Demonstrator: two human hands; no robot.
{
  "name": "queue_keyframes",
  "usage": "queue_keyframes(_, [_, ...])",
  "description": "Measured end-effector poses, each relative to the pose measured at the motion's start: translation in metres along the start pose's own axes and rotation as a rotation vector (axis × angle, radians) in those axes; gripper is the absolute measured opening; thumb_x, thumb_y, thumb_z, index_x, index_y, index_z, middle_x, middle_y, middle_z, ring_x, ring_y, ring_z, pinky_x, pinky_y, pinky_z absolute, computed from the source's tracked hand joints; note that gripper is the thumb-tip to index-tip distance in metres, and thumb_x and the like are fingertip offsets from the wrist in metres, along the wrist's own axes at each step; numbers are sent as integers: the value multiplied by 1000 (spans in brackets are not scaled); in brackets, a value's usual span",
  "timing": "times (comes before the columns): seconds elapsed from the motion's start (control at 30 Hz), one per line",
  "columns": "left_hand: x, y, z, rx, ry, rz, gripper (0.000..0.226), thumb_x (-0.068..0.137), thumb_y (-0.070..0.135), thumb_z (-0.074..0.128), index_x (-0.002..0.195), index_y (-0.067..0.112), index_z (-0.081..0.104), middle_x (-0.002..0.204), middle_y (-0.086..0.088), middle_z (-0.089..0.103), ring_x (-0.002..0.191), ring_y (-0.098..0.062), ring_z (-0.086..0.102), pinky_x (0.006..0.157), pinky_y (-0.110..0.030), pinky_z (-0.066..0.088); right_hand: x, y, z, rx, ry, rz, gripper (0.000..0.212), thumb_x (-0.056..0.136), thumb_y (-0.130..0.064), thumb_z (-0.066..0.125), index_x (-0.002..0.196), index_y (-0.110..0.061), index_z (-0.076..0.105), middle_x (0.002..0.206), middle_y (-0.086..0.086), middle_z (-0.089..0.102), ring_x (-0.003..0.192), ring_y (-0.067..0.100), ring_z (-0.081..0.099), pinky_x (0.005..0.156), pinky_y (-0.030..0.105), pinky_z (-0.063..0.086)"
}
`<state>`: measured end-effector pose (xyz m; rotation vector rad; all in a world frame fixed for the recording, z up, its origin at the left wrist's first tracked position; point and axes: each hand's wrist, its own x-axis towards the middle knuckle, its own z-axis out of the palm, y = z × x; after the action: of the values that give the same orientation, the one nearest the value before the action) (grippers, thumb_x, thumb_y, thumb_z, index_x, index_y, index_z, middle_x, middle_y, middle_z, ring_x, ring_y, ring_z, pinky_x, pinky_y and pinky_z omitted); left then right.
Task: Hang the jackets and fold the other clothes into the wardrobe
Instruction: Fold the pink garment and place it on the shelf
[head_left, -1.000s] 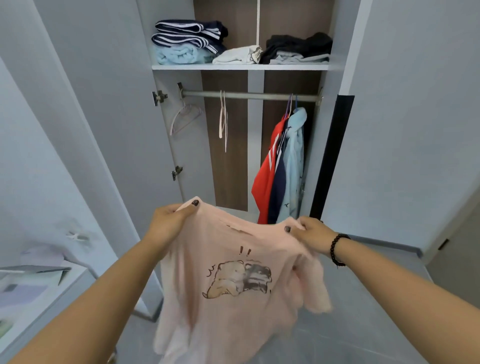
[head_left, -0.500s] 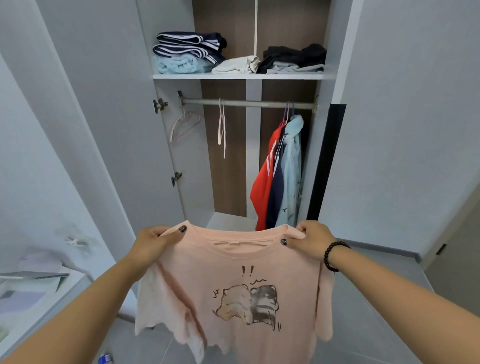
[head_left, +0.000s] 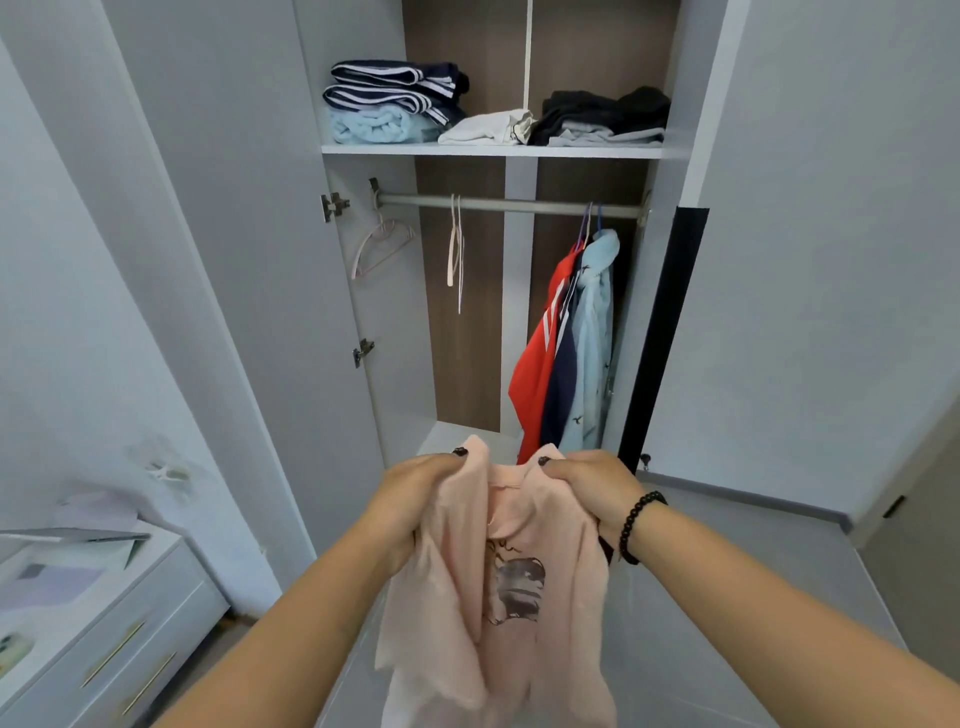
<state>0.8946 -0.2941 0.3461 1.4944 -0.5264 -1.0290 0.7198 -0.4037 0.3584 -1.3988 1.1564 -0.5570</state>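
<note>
1. Gripping the pink T-shirt (head_left: 519, 613) at its shoulders, the left hand (head_left: 415, 499) and right hand (head_left: 597, 488) sit close together at 6 o'clock, fingers curled into the cloth.
2. The shirt hangs bunched between them, its print creased.
3. At 12 o'clock the wardrobe (head_left: 363, 312) stands open; folded clothes (head_left: 395, 104) lie on its shelf (head_left: 488, 151).
4. Below, on the rail (head_left: 519, 203), bare hangers (head_left: 382, 249) hang toward 11 o'clock and three jackets (head_left: 566, 353) toward 1 o'clock.
5. A white dresser (head_left: 93, 639) stands at 8 o'clock.
</note>
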Motion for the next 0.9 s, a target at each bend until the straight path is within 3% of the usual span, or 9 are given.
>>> queue_keyframes(0.07, [-3,-2,8,39,-73,64,19,83,31,69,82,14,78,93,-12,75,87,-25,67,79,-35,50,-11,-2,6,-65,7,-123,24,85,-18,65,69,-3,56,70,18,52,65,20,50,59,28,37])
queue_keyframes(0.13, [-7,-2,17,42,-156,112,22,88,29,64,89,12,77,98,-15,74,90,-26,69,79,-34,51,-23,-5,14,-60,-15,-222,20,85,-18,66,83,1,65,71,20,63,62,21,56,59,32,44])
queue_keyframes(0.23, [-14,0,27,52,-253,165,23,94,27,58,89,15,77,94,-14,75,83,-23,70,70,-28,53,-34,-8,23,15,-19,-293,16,85,-10,65,99,-9,59,66,11,67,52,20,62,59,38,55])
queue_keyframes(0.43, [-17,8,31,132,-348,224,27,96,16,49,101,15,75,103,-16,73,99,-28,68,85,-31,51,-40,-15,7,147,-179,-358,49,83,13,51,118,-21,50,84,21,70,72,28,71,73,39,60])
queue_keyframes(0.53, [-17,10,28,125,-363,236,33,87,16,46,101,13,75,106,-16,72,109,-35,63,93,-39,50,-42,-21,-1,-21,-227,-441,42,81,13,54,110,-17,59,84,5,74,78,17,72,73,28,59])
queue_keyframes(0.63, [-18,12,29,116,-411,258,42,76,19,45,105,11,74,112,-20,69,114,-40,57,104,-50,42,-43,-26,-5,-328,-72,-596,28,80,-2,66,98,-23,65,76,-13,72,74,0,67,71,13,53])
queue_keyframes(0.73, [-20,15,30,151,-461,312,49,71,17,43,109,11,72,115,-27,64,115,-47,53,104,-56,39,-44,-32,-5,-421,42,-737,15,77,-14,74,86,-25,68,69,-21,69,74,-7,63,67,7,47])
queue_keyframes(0.8, [-21,18,29,150,-465,340,49,69,15,42,107,11,72,113,-29,64,109,-45,56,98,-54,43,-43,-36,-2,-475,100,-799,11,76,-20,76,81,-25,67,69,-15,68,75,-1,62,68,14,50])
queue_keyframes(0.9, [-24,24,27,138,-460,394,47,74,13,40,107,16,74,108,-12,71,105,-25,63,90,-33,48,-43,-42,2,-536,220,-922,13,76,-26,76,73,-21,64,72,-9,56,76,4,52,66,20,45])
